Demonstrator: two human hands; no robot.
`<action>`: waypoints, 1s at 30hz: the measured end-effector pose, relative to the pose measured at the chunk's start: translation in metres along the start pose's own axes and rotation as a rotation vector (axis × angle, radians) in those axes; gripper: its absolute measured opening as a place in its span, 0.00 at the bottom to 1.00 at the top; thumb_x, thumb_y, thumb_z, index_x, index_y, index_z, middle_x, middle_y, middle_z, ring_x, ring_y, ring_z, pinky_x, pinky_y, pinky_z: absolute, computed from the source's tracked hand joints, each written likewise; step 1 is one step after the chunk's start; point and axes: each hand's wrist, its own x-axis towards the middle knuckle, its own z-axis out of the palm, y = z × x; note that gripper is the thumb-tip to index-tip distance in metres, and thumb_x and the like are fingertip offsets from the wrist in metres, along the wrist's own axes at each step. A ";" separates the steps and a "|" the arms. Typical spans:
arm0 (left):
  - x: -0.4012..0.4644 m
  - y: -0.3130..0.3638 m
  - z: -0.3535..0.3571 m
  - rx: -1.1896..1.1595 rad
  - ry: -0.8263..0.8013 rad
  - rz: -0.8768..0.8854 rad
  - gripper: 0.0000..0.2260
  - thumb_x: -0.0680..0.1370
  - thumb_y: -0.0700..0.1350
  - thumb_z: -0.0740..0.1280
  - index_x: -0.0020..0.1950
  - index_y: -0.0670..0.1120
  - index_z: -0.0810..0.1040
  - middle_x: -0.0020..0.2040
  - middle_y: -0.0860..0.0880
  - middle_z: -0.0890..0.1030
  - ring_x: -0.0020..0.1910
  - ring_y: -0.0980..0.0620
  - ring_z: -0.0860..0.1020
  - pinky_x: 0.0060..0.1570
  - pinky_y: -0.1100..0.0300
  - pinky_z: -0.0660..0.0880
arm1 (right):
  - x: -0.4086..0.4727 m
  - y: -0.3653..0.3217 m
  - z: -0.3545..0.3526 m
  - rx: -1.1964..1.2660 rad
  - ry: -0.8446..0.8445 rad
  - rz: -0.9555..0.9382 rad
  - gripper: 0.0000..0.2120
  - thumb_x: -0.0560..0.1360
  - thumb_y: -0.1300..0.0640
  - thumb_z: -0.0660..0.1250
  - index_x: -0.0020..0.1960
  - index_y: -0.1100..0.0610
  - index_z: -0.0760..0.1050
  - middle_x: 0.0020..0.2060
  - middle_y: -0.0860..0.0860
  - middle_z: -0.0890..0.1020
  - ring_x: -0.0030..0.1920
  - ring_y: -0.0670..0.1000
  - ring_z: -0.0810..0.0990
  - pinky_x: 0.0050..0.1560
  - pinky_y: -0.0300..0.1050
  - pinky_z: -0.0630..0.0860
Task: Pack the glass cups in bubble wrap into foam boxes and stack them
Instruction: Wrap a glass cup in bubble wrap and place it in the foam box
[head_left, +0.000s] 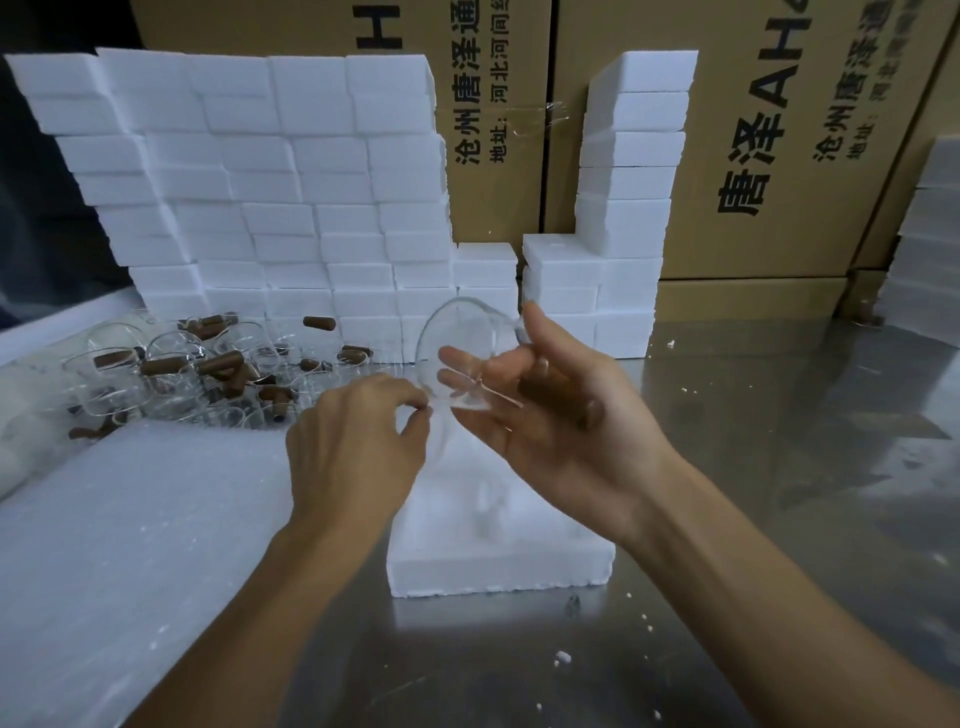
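Right hand (545, 410) grips the glass cup (462, 358) above the foam box (498, 566); left hand (358, 441) pinches its rim.

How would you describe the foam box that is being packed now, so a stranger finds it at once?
Start at the steel table. The foam box lies flat at its middle, under both hands, in front of the white foam wall. Unlike the stacked boxes, it lies alone.

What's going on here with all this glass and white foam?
A person is packing glassware. The right hand holds a clear glass cup with a brown handle above an open white foam box on the metal table, while the left hand pinches its rim. More cups lie heaped beside stacked foam boxes.
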 end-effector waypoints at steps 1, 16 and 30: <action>-0.001 -0.001 0.001 0.023 0.023 0.020 0.05 0.71 0.37 0.76 0.44 0.47 0.87 0.43 0.46 0.86 0.40 0.38 0.82 0.35 0.58 0.69 | 0.000 0.002 0.000 0.007 0.006 0.003 0.27 0.80 0.46 0.62 0.29 0.60 0.80 0.53 0.61 0.82 0.56 0.55 0.83 0.63 0.47 0.77; -0.009 -0.010 0.012 0.240 -0.294 -0.219 0.10 0.75 0.35 0.65 0.41 0.51 0.72 0.41 0.50 0.74 0.38 0.47 0.71 0.39 0.57 0.66 | 0.014 0.010 -0.024 -0.146 0.228 0.045 0.24 0.81 0.41 0.59 0.38 0.54 0.83 0.53 0.52 0.82 0.68 0.55 0.74 0.69 0.61 0.69; -0.006 -0.005 0.011 0.060 -0.281 -0.239 0.20 0.75 0.36 0.66 0.62 0.55 0.83 0.55 0.44 0.84 0.52 0.38 0.80 0.46 0.53 0.74 | 0.013 0.016 -0.016 -0.286 0.084 0.062 0.24 0.82 0.46 0.59 0.42 0.64 0.80 0.54 0.59 0.81 0.53 0.57 0.74 0.59 0.46 0.70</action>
